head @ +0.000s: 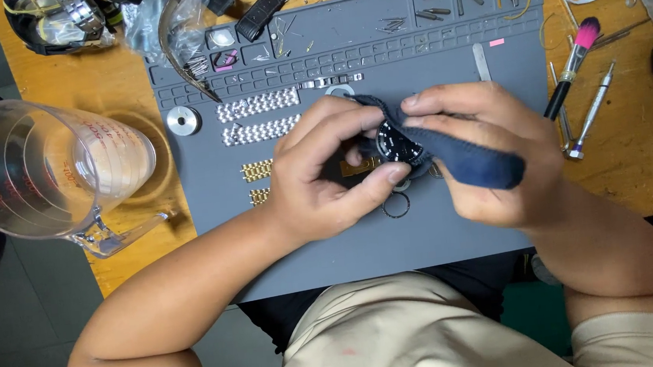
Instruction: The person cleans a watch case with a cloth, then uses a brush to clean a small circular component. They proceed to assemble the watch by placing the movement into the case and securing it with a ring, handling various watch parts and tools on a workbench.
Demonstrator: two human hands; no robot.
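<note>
Hands meet over grey mat on bench. L hand pinches dark-dial watch head btwn thumb & fingers; R hand presses dark blue cloth onto it. Beyond: silver bracelet links & gold links on mat, clear measuring jug far L, pink brush R.

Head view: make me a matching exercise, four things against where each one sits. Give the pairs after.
Things:
1. watch case
2. measuring jug
3. pink-tipped brush
4. silver bracelet links

Places:
A. on the wooden bench right of the grey mat
B. between the left hand and right hand, with a dark blue cloth
C. on the mat, left of the hands
D. at the bench's left edge

Pairs: 1-B, 2-D, 3-A, 4-C
</note>
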